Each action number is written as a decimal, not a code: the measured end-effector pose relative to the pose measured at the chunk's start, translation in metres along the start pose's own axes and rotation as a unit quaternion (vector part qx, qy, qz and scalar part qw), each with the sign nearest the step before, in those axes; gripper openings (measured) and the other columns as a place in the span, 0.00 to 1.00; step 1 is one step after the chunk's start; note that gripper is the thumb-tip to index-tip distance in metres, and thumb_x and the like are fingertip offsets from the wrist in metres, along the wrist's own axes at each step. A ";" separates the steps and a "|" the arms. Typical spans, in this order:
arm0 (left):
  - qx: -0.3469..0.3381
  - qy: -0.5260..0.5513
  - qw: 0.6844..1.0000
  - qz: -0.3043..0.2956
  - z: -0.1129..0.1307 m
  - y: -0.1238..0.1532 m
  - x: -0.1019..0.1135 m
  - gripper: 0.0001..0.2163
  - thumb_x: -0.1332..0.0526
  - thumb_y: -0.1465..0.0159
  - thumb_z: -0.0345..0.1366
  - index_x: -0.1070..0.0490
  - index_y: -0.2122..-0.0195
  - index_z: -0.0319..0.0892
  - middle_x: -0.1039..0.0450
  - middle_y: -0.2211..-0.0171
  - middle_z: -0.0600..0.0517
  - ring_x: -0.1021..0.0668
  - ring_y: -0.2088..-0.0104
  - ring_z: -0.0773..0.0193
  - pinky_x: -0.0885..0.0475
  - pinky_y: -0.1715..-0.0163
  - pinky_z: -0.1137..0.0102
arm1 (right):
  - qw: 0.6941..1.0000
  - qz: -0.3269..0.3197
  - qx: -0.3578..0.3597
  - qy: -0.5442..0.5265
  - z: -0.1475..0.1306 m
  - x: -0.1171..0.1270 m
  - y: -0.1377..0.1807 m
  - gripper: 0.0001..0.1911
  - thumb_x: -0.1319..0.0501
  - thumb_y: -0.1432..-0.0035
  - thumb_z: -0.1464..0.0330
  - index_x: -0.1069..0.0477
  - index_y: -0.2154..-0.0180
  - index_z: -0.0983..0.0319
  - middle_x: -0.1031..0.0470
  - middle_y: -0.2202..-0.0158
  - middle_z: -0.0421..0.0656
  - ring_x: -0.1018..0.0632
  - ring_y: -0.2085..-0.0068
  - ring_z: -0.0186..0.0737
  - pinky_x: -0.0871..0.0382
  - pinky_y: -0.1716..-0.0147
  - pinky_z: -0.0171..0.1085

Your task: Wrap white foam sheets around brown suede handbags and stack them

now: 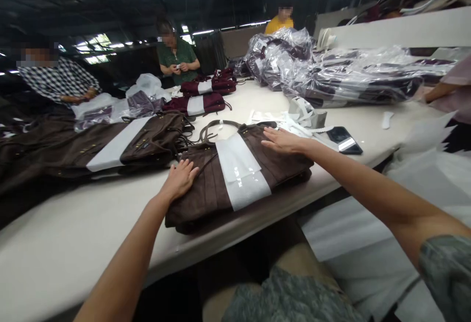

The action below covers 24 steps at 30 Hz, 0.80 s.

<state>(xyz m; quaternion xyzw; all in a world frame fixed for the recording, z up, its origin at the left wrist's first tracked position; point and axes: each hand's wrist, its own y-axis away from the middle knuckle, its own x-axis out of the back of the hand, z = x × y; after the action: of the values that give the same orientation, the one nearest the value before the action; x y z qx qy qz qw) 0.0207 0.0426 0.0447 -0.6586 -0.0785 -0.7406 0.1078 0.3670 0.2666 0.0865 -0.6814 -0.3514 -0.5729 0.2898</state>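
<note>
A dark brown handbag lies flat in front of me near the table edge, its curved handle pointing to the far side. Around its middle runs a white paper band with small printed marks. My left hand rests flat on the bag's left side, fingers spread. On the far right part of the bag lies my right hand, palm down with fingers stretched out. Neither hand grips anything.
More brown bags with a white band lie at left. Maroon banded bags sit farther back. Plastic-wrapped bags pile up at right, near a phone and white strips. Several people stand around the table.
</note>
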 end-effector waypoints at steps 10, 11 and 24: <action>0.058 0.051 0.997 0.026 -0.005 0.050 -0.059 0.35 0.57 0.33 0.51 0.55 0.33 0.28 0.60 0.31 0.36 0.53 0.32 0.48 0.48 0.36 0.48 | 0.991 -0.002 -0.043 -0.127 0.017 -0.069 0.044 0.44 0.60 0.37 0.43 0.53 0.31 0.65 0.59 0.30 0.49 0.57 0.30 0.49 0.59 0.33 0.49; 0.058 0.049 0.997 0.026 -0.005 0.049 -0.057 0.34 0.56 0.33 0.50 0.54 0.33 0.28 0.59 0.32 0.35 0.52 0.32 0.48 0.48 0.36 0.48 | 0.989 -0.006 -0.042 -0.142 0.018 -0.069 0.043 0.43 0.60 0.37 0.44 0.52 0.32 0.66 0.58 0.30 0.49 0.56 0.30 0.48 0.59 0.32 0.49; -0.185 0.051 0.967 0.169 0.124 0.133 0.005 0.46 0.32 0.44 0.47 0.59 0.31 0.42 0.50 0.33 0.38 0.46 0.33 0.51 0.39 0.38 0.52 | 0.932 0.010 -0.303 -0.200 0.020 -0.028 0.055 0.26 0.39 0.45 0.51 0.26 0.57 0.68 0.24 0.54 0.59 0.23 0.52 0.56 0.30 0.54 0.45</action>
<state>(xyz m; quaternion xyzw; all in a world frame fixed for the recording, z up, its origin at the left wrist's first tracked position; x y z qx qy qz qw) 0.1745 -0.0536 0.0608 -0.6321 0.1784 -0.7458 0.1115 0.4205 0.2459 0.0555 -0.8407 -0.2049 -0.5013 -0.0007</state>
